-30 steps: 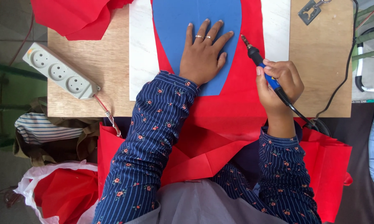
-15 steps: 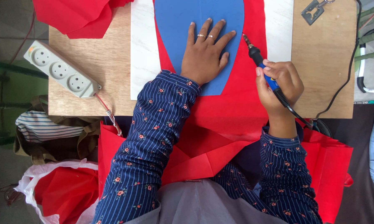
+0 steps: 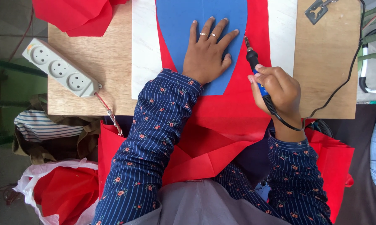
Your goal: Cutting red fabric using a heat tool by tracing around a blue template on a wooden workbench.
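Note:
My left hand (image 3: 206, 52) lies flat, fingers spread, on a blue pointed template (image 3: 183, 25). The template rests on red fabric (image 3: 233, 112) that drapes over the table's front edge toward me. My right hand (image 3: 277, 85) grips a corded hot cutting pen (image 3: 254, 64) with a blue and black handle. Its metal tip touches the red fabric right beside the template's right edge, near my left little finger. A white board (image 3: 145, 50) lies under the fabric on the wooden table (image 3: 100, 58).
A grey power strip (image 3: 60, 68) lies on the table's left part. More red fabric (image 3: 77, 14) is piled at the top left. A metal pen stand (image 3: 317, 10) sits top right, with black cable (image 3: 342, 83) running down. Bags of red fabric (image 3: 60, 191) stand at lower left.
The view has shifted slightly. My hands, the template and the pen keep nearly the same places relative to each other.

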